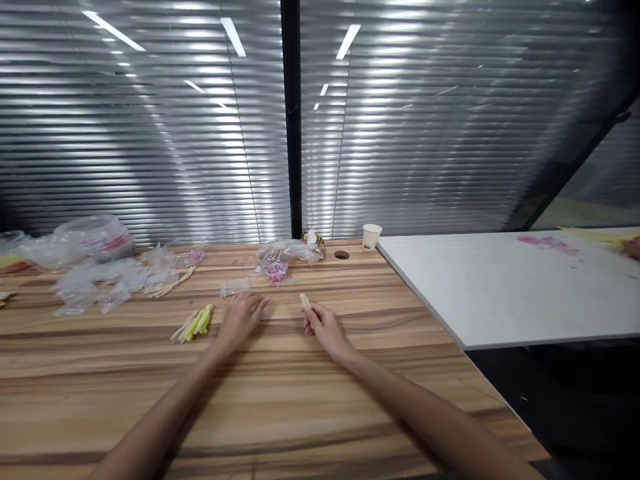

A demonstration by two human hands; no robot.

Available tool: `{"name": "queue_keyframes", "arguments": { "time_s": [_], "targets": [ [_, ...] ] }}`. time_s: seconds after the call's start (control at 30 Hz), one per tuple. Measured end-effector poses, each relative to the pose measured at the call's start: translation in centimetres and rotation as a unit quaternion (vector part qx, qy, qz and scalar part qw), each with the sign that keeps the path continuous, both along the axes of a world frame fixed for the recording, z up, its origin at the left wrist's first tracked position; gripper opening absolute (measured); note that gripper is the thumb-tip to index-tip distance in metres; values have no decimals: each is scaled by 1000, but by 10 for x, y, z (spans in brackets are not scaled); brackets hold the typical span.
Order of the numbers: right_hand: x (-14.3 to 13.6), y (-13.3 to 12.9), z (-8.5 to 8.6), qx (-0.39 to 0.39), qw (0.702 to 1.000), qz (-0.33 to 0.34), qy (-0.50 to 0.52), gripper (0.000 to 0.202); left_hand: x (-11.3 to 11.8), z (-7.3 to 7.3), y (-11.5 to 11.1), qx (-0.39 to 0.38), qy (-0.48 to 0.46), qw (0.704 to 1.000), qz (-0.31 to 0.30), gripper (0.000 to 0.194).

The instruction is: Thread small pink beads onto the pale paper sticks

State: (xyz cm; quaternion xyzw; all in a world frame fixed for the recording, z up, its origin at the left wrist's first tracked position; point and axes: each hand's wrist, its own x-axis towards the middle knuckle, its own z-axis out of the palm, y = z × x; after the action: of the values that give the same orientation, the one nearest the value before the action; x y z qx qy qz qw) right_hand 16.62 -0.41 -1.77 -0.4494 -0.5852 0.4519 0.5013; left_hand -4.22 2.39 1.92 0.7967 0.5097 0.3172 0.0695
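My right hand (323,328) is closed around a short, soft-looking cream strip (305,301), whose pale end sticks up past the thumb and fingers. Just over the wood, my left hand (243,315) has its fingers bent down and drawn together. A tiny purple piece (262,317) shows by its fingertips; whether they grip it is hard to see. Left of that hand lies a small bundle of yellow strips (199,323) and cream strips. Beyond it rests a small clear bag (234,287). Small pink and purple bits (275,271) spill from clear plastic farther back.
Crumpled clear bags (100,277) cover the back left, with more cream strips (173,283) beside them. A paper cup (371,237) stands near a round table hole (341,255). At right, a white table (450,287) carries pink pieces (547,244); another person's hand (633,248) shows at its edge.
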Motion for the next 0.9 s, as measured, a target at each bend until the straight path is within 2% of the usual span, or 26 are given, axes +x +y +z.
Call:
{"name": "queue_keyframes", "arguments": {
  "time_s": [0.17,0.47,0.53,0.7,0.8,0.9],
  "targets": [
    [0,-1,1,-2,1000,7,29,35,-11,-1,5,-85,16,996,15,37],
    [1,0,3,-3,999,10,31,35,-16,-4,9,-124,24,991,37,29],
    [1,-1,4,-2,1000,11,29,35,-21,-2,11,-163,21,986,21,32],
    [1,-3,8,0,1000,15,14,32,-40,3,15,-264,-37,959,-100,35],
    [1,-4,9,0,1000,14,8,31,-46,3,17,-287,-66,948,-117,28],
    [0,-4,9,1,1000,15,5,31,-44,3,17,-288,-61,950,-104,23]
  ]
}}
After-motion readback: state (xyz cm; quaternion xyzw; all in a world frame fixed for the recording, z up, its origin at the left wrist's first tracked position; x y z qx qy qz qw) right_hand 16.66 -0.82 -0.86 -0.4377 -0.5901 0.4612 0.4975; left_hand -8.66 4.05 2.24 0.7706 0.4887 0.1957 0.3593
